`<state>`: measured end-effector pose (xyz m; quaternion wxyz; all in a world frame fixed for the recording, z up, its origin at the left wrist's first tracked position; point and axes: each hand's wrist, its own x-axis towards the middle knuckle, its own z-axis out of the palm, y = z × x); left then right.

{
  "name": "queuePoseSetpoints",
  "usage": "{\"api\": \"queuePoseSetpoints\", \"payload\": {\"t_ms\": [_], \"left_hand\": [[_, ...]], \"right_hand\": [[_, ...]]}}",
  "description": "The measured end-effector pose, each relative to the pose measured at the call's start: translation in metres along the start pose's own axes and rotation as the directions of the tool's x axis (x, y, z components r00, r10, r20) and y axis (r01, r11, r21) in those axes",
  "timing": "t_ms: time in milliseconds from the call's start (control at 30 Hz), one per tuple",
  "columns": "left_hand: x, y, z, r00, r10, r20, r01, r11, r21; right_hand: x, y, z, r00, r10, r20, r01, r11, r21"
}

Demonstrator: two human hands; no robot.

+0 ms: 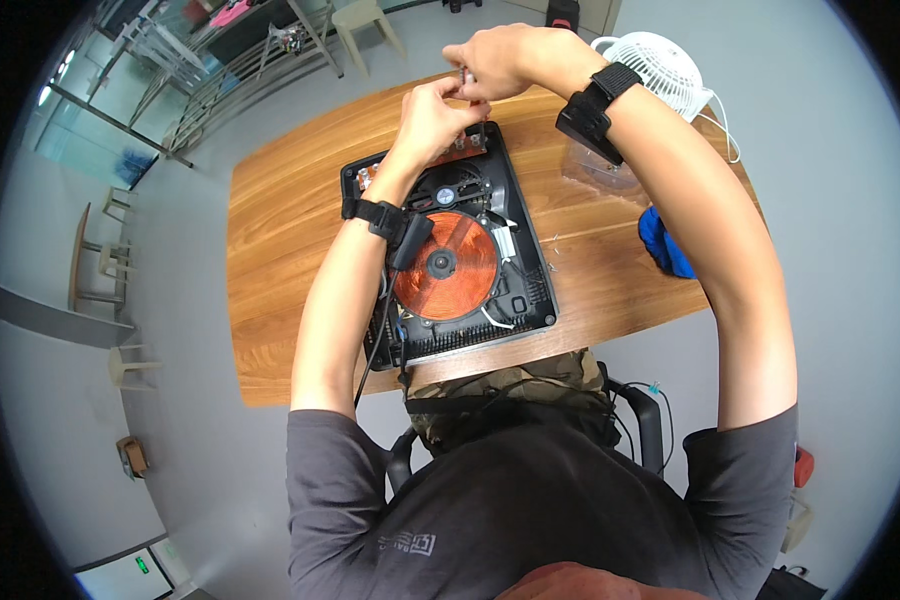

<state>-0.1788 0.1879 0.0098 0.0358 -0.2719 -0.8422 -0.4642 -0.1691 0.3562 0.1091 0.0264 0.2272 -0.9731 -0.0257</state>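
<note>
An opened induction cooker lies on the wooden table in front of me, its insides facing up. It shows a round copper coil, a black cooling fan and a circuit board along the far end. My left hand is over that far end, its fingers pinched together near the board. Just beyond it, my right hand is bent over with its fingers closed, the tips close to those of the left. Whatever either hand holds is too small or hidden to name.
Right of the cooker, small pale pieces lie on the wooden table. A clear plastic box, a blue cloth-like thing and a white fan with a cord stand further right. A black cable runs from my left wristband.
</note>
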Motion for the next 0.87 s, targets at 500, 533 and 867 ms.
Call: {"api": "queuePoseSetpoints", "payload": {"t_ms": [500,533,867], "left_hand": [[-0.003,0.035,0.001,0.997,-0.06,-0.041,0.059,0.998,-0.009],[-0.005,0.031,-0.002,0.992,-0.12,-0.032,0.12,0.993,-0.01],[0.004,0.013,0.001,0.953,-0.141,0.266,0.198,0.96,-0.2]], "right_hand": [[0.003,-0.008,-0.005,0.988,0.099,0.116,-0.102,0.995,0.017],[0.003,-0.014,-0.008,0.991,0.064,0.12,-0.067,0.998,0.018],[0.002,-0.013,-0.013,0.949,0.167,0.266,-0.179,0.984,0.021]]}}
